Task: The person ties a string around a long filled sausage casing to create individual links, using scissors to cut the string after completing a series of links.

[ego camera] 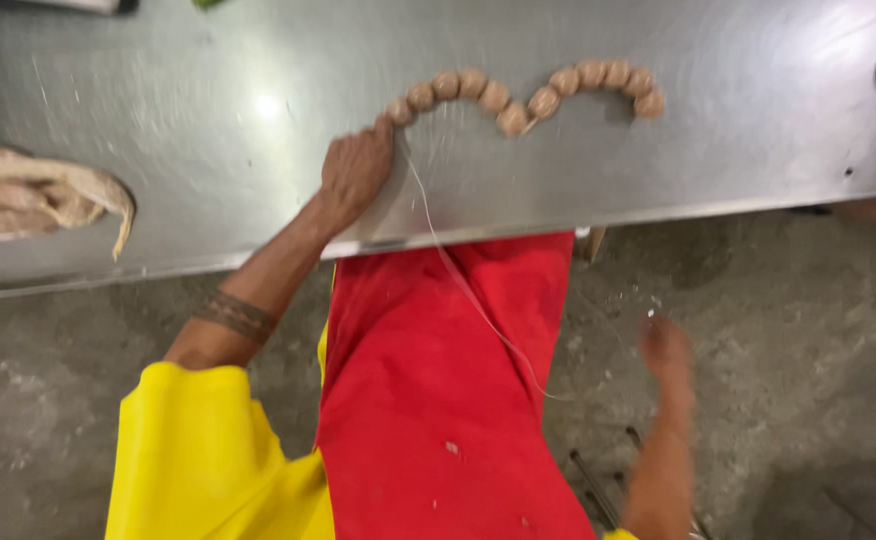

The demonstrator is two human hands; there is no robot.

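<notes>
— Sausage chain (523, 92), a string of small round brown links, lying in two curves on the steel table (208, 110). Where exactly?

— In the upper middle of the table top, a little back from the front edge. About a dozen links, touching one another, first curve arching up, second one too, meeting at a low point in the middle.

— And the left hand (355, 172)?

— Resting on the table just at the left end of the chain, fingers bent and closed on the last link there. Dark band around the forearm, yellow sleeve (198, 450) below the elbow.

— Thin white thread (478, 300) also visible?

— Yes. Running from the left hand down over the table edge, across the red apron (438, 400), toward the lower right.

— The right hand (666, 348)?

— Below the table level, over the concrete floor (808, 350), well apart from the chain. Very blurred. Cannot tell whether open or closed, nor whether holding the thread, though the thread ends near there.

— Anything else on the table?

— At the left edge, a pale heap of soft casing (28, 195), one end hanging toward the front edge. Well apart from the chain and from the left hand. At the far right edge, a dark object, only partly in view, not possible to identify.
</notes>
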